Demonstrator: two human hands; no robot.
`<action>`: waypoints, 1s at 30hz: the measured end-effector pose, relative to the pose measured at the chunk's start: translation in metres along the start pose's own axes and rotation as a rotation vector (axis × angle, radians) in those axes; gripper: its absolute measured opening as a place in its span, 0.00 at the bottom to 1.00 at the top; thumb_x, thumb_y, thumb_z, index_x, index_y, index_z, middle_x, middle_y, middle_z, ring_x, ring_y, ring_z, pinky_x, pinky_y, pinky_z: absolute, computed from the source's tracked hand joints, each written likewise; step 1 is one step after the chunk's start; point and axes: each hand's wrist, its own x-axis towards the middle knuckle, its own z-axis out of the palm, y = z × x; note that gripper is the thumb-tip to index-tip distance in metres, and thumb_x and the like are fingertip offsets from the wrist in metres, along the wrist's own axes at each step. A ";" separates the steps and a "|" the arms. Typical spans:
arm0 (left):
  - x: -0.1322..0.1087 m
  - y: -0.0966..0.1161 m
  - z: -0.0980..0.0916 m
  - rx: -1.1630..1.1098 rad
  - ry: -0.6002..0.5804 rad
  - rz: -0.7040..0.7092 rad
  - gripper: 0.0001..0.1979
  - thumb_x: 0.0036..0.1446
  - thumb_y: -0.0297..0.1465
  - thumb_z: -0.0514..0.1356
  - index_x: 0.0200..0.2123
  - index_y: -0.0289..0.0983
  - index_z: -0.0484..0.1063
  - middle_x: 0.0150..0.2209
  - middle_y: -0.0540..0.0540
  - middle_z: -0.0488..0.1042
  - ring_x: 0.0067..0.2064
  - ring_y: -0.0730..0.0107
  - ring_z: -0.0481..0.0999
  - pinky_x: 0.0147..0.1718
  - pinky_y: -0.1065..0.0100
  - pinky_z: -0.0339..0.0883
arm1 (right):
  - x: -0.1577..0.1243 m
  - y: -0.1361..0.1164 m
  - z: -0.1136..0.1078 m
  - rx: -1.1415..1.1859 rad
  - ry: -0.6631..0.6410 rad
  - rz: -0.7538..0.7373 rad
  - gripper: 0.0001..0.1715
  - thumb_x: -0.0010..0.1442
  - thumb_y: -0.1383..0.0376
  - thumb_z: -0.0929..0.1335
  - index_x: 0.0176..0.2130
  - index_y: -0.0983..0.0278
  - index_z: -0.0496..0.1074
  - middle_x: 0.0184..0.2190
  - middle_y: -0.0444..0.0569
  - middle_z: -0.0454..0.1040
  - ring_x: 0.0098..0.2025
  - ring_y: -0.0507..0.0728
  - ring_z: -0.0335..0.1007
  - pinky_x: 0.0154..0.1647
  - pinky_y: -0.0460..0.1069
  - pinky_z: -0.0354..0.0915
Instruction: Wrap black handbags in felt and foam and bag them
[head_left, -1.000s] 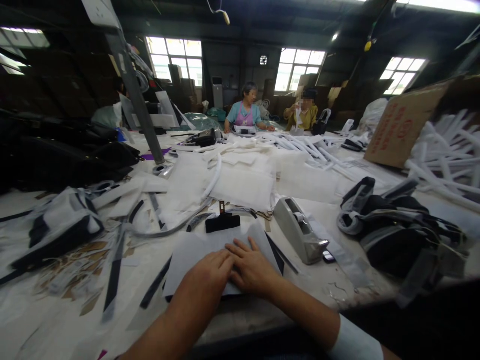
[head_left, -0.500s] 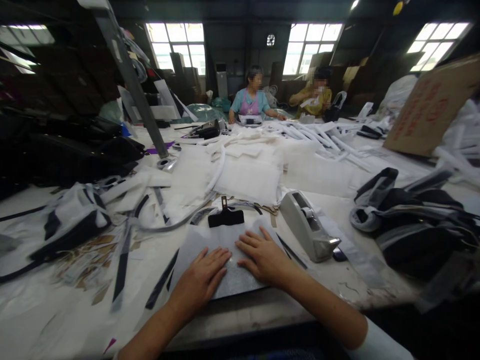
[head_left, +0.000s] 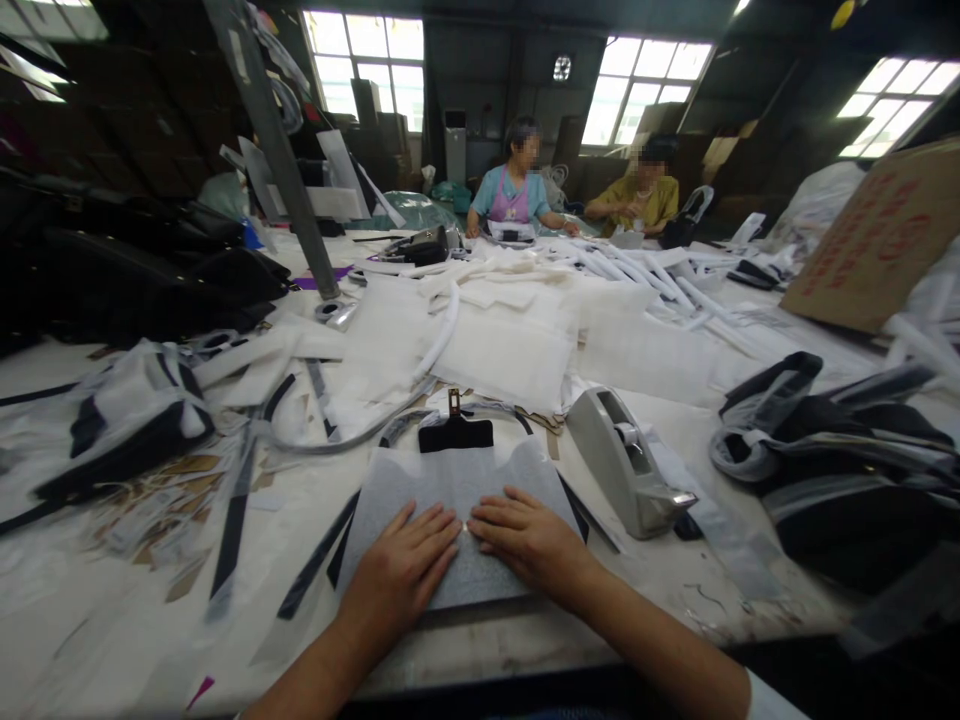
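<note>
In front of me a black bag (head_left: 455,436) lies on the table, its flap tab with a metal clasp showing at the top. A thin whitish foam sheet (head_left: 480,580) covers most of its front. My left hand (head_left: 405,555) rests flat on the sheet with fingers stretched out. My right hand (head_left: 529,545) lies flat on it too, its fingertips close to those of the left. Right of the bag stands a grey tape dispenser (head_left: 626,465).
Black wrapped bags (head_left: 840,460) lie to the right, and another wrapped bag (head_left: 139,425) to the left. Brown tags (head_left: 184,505) are scattered near it. Foam sheets (head_left: 506,350) cover the middle. A metal post (head_left: 289,190) rises at left; two people (head_left: 514,195) sit across the table.
My right hand has moved down and its fingers have drawn closer together on the sheet. My left hand stays flat. The view has tilted slightly down.
</note>
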 end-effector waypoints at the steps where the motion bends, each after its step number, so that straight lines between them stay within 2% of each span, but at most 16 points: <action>1: 0.000 0.000 0.001 0.006 0.000 -0.001 0.16 0.66 0.29 0.55 0.55 0.38 0.71 0.53 0.44 0.77 0.55 0.61 0.75 0.58 0.51 0.67 | 0.001 0.000 0.000 0.003 -0.019 0.008 0.16 0.70 0.62 0.63 0.55 0.60 0.72 0.53 0.50 0.76 0.57 0.58 0.70 0.64 0.59 0.58; 10: 0.006 0.005 -0.003 0.039 -0.060 0.009 0.16 0.67 0.29 0.52 0.54 0.36 0.72 0.53 0.43 0.77 0.55 0.57 0.75 0.56 0.48 0.68 | 0.014 -0.001 -0.008 -0.021 -0.180 0.029 0.15 0.69 0.63 0.65 0.53 0.59 0.73 0.53 0.48 0.76 0.58 0.59 0.68 0.62 0.58 0.58; 15: 0.011 0.009 -0.006 0.016 -0.129 -0.031 0.15 0.66 0.29 0.53 0.52 0.39 0.73 0.53 0.45 0.77 0.55 0.57 0.75 0.57 0.48 0.67 | 0.028 -0.001 -0.015 -0.105 -0.290 -0.072 0.13 0.67 0.63 0.66 0.49 0.63 0.75 0.51 0.52 0.76 0.54 0.61 0.69 0.56 0.57 0.63; 19: 0.016 0.014 -0.011 0.014 -0.182 -0.106 0.14 0.64 0.28 0.53 0.50 0.39 0.72 0.55 0.44 0.74 0.57 0.58 0.73 0.59 0.48 0.64 | 0.030 0.004 -0.020 -0.020 -0.253 -0.085 0.14 0.68 0.63 0.65 0.49 0.62 0.76 0.50 0.51 0.76 0.52 0.59 0.69 0.56 0.54 0.63; 22: 0.016 0.017 -0.011 0.003 -0.148 -0.183 0.13 0.64 0.33 0.55 0.51 0.40 0.70 0.55 0.43 0.73 0.56 0.59 0.73 0.60 0.49 0.63 | 0.027 0.007 -0.024 0.102 -0.220 -0.020 0.15 0.68 0.63 0.64 0.52 0.61 0.74 0.51 0.50 0.75 0.55 0.56 0.68 0.62 0.53 0.57; 24: 0.015 0.017 -0.009 0.007 -0.121 -0.219 0.16 0.64 0.37 0.56 0.53 0.41 0.68 0.56 0.43 0.73 0.56 0.58 0.73 0.60 0.49 0.64 | 0.025 0.008 -0.027 0.123 -0.230 0.023 0.20 0.68 0.56 0.64 0.56 0.60 0.71 0.57 0.51 0.72 0.62 0.59 0.62 0.67 0.57 0.50; 27: 0.011 0.015 -0.005 0.045 -0.099 -0.217 0.20 0.64 0.40 0.56 0.57 0.40 0.66 0.60 0.42 0.70 0.59 0.57 0.71 0.60 0.49 0.63 | 0.021 0.007 -0.031 0.073 -0.275 0.058 0.35 0.64 0.45 0.65 0.62 0.60 0.65 0.68 0.56 0.56 0.70 0.66 0.48 0.69 0.64 0.42; 28: 0.011 0.014 -0.004 0.061 -0.101 -0.200 0.21 0.64 0.40 0.56 0.58 0.40 0.65 0.61 0.42 0.68 0.60 0.57 0.69 0.60 0.49 0.63 | 0.021 0.007 -0.031 0.051 -0.286 0.066 0.37 0.63 0.43 0.64 0.63 0.60 0.64 0.70 0.57 0.52 0.70 0.67 0.45 0.69 0.65 0.40; 30: 0.009 0.012 -0.003 0.090 -0.126 -0.160 0.24 0.65 0.40 0.55 0.61 0.39 0.62 0.63 0.41 0.66 0.62 0.56 0.67 0.61 0.48 0.61 | 0.020 0.006 -0.032 0.015 -0.293 0.081 0.37 0.65 0.44 0.63 0.65 0.59 0.61 0.70 0.57 0.50 0.71 0.66 0.45 0.69 0.66 0.39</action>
